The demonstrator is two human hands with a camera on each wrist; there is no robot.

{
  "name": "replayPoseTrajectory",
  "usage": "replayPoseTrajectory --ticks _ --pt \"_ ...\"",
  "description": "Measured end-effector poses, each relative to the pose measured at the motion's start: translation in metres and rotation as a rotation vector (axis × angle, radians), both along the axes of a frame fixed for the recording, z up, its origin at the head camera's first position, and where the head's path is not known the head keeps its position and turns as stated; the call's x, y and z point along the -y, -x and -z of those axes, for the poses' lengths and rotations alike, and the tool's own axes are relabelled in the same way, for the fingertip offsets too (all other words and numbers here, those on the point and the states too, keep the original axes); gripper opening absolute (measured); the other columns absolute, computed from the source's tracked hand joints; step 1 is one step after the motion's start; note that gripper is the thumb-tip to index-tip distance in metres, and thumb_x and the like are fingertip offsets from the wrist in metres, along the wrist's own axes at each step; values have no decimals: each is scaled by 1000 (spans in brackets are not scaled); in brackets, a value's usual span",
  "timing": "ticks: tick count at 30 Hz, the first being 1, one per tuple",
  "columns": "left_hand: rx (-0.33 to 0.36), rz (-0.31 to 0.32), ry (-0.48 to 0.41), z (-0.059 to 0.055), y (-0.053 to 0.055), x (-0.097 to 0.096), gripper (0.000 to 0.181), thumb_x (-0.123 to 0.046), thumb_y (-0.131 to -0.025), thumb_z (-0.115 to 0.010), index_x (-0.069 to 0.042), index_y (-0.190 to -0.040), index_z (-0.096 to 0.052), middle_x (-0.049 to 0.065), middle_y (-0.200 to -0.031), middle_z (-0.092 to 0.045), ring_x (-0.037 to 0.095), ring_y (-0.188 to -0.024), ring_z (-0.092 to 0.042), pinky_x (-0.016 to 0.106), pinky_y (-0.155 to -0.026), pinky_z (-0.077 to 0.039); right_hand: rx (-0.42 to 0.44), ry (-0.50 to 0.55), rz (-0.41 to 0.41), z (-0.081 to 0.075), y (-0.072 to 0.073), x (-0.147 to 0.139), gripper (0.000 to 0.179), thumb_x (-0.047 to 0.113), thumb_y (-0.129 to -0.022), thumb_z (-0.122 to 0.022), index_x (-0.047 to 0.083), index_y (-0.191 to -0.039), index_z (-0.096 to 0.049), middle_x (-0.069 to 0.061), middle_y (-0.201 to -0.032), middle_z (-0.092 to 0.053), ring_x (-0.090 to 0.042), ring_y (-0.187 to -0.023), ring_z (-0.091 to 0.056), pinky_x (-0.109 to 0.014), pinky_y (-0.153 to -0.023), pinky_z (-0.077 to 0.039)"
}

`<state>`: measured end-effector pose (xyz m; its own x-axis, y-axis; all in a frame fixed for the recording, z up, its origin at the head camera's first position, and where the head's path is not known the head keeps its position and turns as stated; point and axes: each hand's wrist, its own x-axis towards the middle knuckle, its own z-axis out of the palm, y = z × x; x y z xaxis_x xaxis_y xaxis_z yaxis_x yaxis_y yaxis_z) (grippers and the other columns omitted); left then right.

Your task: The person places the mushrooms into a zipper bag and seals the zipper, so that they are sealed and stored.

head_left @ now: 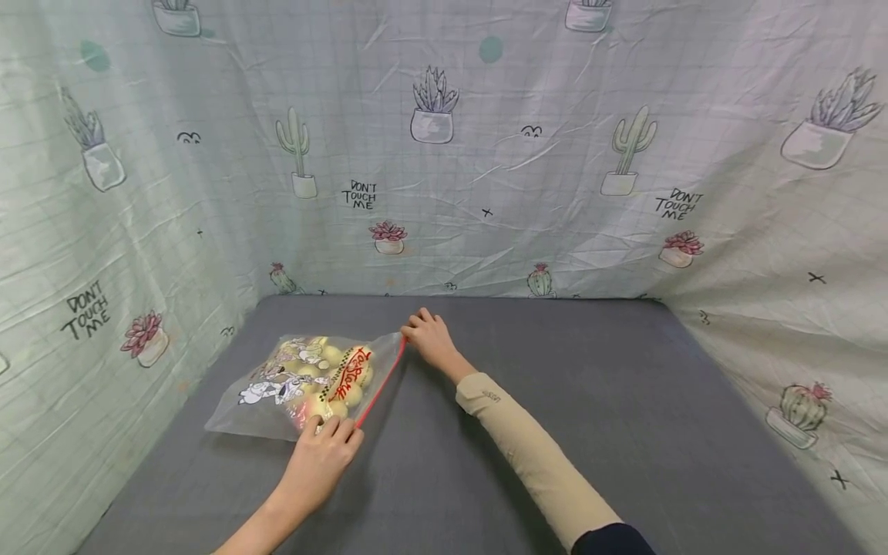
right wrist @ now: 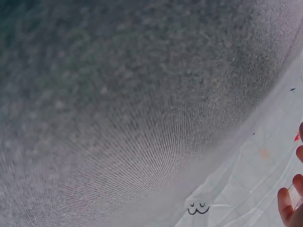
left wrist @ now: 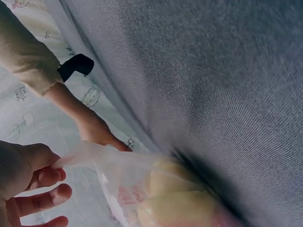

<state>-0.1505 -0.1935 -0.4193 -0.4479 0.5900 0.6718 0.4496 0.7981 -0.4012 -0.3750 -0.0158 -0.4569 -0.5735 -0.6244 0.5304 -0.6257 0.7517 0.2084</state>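
Observation:
A clear plastic zip bag (head_left: 260,385) with a red edge along its mouth lies on the left part of the grey table. Printed on it are cartoon figures and red lettering. Several pale yellow round things (head_left: 334,355) fill it, fruit by their look, some with a reddish tinge. My left hand (head_left: 322,455) pinches the near end of the bag's mouth between thumb and forefinger; the other fingers (left wrist: 40,201) are spread loosely in the left wrist view. At the far end of the red edge, my right hand (head_left: 432,339) pinches the other corner. Only some right fingertips (right wrist: 285,205) show in the right wrist view.
The grey table (head_left: 555,401) runs under everything, with its far edge against a hanging cloth (head_left: 486,177) printed with cactus pots. More of that cloth stands on the left and right sides. A beige sleeve (head_left: 534,447) covers the right forearm.

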Motion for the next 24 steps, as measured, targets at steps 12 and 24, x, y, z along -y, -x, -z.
replayPoseTrajectory --ticks 12,24 --pt "61 -60 -11 2 11 -16 8 -14 -68 -57 -10 -63 -53 2 -59 -48 19 -56 -46 32 -55 -32 -14 9 -95 -5 -10 -15 10 24 -82 -62 22 -91 -68 4 -87 -61 -14 -82 -48 -24 -59 -39" --pt "277 -89 -70 3 27 -37 22 -25 -72 -69 -15 -58 -55 -2 -55 -55 17 -52 -52 31 -49 -34 123 171 -134 -26 -32 -64 18 18 -82 -62 16 -100 -66 1 -94 -63 -14 -82 -50 -24 -65 -42"
